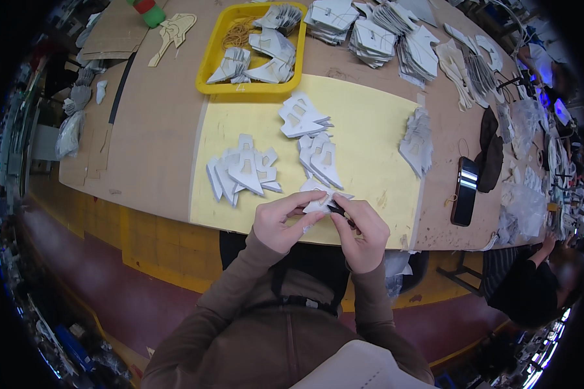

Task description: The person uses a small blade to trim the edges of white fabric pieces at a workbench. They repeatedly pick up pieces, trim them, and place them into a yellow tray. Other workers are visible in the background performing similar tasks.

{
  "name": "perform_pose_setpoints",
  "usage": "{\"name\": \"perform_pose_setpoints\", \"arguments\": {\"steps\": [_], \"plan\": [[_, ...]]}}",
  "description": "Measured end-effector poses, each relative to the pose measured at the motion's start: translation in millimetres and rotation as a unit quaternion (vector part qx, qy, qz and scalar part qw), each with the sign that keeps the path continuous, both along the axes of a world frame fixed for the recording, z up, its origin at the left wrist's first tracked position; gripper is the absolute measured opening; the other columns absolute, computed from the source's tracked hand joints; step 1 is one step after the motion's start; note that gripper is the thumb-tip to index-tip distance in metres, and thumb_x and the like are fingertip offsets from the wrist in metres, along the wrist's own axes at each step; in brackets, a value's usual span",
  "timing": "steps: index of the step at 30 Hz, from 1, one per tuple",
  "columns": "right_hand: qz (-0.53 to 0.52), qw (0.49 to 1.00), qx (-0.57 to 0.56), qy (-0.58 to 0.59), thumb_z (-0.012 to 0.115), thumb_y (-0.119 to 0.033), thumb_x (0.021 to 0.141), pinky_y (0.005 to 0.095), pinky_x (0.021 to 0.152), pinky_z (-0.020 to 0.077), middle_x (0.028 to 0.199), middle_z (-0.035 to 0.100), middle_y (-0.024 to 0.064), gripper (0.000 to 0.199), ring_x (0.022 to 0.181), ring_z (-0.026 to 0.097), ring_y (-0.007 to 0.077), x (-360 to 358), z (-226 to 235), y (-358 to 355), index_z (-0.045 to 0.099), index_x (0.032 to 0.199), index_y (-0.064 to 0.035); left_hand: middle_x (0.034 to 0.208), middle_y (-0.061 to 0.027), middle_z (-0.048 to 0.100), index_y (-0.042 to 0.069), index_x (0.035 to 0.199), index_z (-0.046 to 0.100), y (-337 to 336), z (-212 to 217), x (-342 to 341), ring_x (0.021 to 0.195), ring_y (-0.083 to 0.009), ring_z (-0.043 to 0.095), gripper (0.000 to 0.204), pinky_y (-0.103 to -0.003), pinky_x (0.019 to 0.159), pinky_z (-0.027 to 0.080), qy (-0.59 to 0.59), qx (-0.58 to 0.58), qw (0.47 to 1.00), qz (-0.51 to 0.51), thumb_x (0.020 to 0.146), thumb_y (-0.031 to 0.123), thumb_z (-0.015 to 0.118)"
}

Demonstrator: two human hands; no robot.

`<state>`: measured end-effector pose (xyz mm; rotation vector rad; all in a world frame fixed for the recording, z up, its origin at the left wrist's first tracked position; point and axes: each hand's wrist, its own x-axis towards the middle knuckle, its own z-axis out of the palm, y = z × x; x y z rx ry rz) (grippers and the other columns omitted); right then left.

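**Head view: both hands pinched one small white cut piece at the near edge of the yellow mat**

Head view showed the left hand (pixel 280 223) and the right hand (pixel 362 233) meeting just in front of the body, over the near edge of the yellow mat (pixel 370 129) that lay on the brown surface (pixel 156 129). Between them was a small white cut piece (pixel 318 202), flat and thin, with its long axis running roughly from left to right, from one hand to the other. The piece lay directly inside both grips, so neither hand was nearer; each touched one end of it.

The left grip was pressed together: thumb and forefinger pinched the left side of the piece, and the other fingers were curled under. The right grip was also closed, its fingertips (pixel 341 206) pinching the right end, where something small and dark showed; what it was I could not tell.

Just beyond the hands, on the mat, lay loose heaps of the same white pieces: a fanned pile (pixel 241 170) to the left, a second pile (pixel 320 157) straight ahead and close to the held piece, and a third pile (pixel 303 117) farther away. A yellow tray (pixel 213 55) with more pieces stood at the far edge of the mat. A dark phone (pixel 464 190) lay well apart to the right.
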<state>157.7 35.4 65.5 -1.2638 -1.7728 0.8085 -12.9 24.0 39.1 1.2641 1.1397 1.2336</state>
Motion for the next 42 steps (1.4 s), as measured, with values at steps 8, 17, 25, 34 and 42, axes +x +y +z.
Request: {"name": "perform_pose_setpoints", "arguments": {"steps": [8, 17, 25, 34, 42], "plan": [[0.028, 0.999, 0.035, 0.004, 0.07, 0.008, 0.076, 0.0254, 0.061, 0.0494, 0.088, 0.067, 0.0141, 0.031, 0.071, 0.064, 0.0181, 5.1, -6.3, 2.4, 0.069, 0.107, 0.0028, 0.109, -0.0112, 0.064, -0.007, 0.122, 0.058, -2.0, -0.4, -2.3, 0.099, -0.013, 0.061, 0.036, -0.026, 0.089, 0.052, -0.14, -0.063, 0.988, -0.029, 0.087, -0.004, 0.065], [0.003, 1.0, 0.01, 0.021, 0.073, 0.005, 0.074, 0.0307, 0.065, 0.0524, 0.086, 0.066, 0.0136, 0.029, 0.075, 0.066, 0.0253, 2.0, -4.5, 0.7, 0.07, 0.103, 0.0009, 0.115, -0.015, 0.063, -0.009, 0.124, 0.056, -3.1, -2.1, -3.0, 0.105, -0.0154, 0.06, 0.037, -0.027, 0.092, 0.05, -0.193, -0.107, 0.974, -0.04, 0.088, -0.007, 0.064], [0.009, 0.999, -0.01, 0.041, 0.073, 0.005, 0.075, 0.0304, 0.066, 0.0522, 0.086, 0.067, 0.0148, 0.029, 0.076, 0.067, 0.0253, 0.7, -1.5, 0.3, 0.07, 0.103, 0.0018, 0.117, -0.0167, 0.063, -0.008, 0.126, 0.055, -6.0, -1.7, -2.4, 0.105, -0.0153, 0.06, 0.04, -0.027, 0.091, 0.051, -0.18, -0.076, 0.98, -0.029, 0.088, -0.007, 0.064], [0.019, 0.999, -0.035, 0.031, 0.072, 0.005, 0.077, 0.029, 0.065, 0.0516, 0.087, 0.067, 0.0142, 0.027, 0.075, 0.066, 0.0226, 2.8, 0.4, 1.9, 0.07, 0.104, 0.0013, 0.117, -0.0175, 0.063, -0.009, 0.128, 0.054, -7.5, -0.2, -2.7, 0.106, -0.0158, 0.061, 0.041, -0.027, 0.093, 0.05, -0.209, -0.106, 0.972, -0.021, 0.088, -0.007, 0.063], [-0.017, 0.985, -0.107, 0.132, 0.07, 0.004, 0.081, 0.02, 0.057, 0.0376, 0.085, 0.064, 0.0073, 0.028, 0.067, 0.05, 0.0077, -6.5, -3.8, -6.2, 0.069, 0.109, 0.0027, 0.117, -0.0167, 0.063, -0.01, 0.124, 0.056, -9.2, -1.6, -0.2, 0.106, -0.0174, 0.061, 0.038, -0.029, 0.093, 0.05, -0.19, -0.066, 0.98, -0.011, 0.087, -0.007, 0.064]]}}
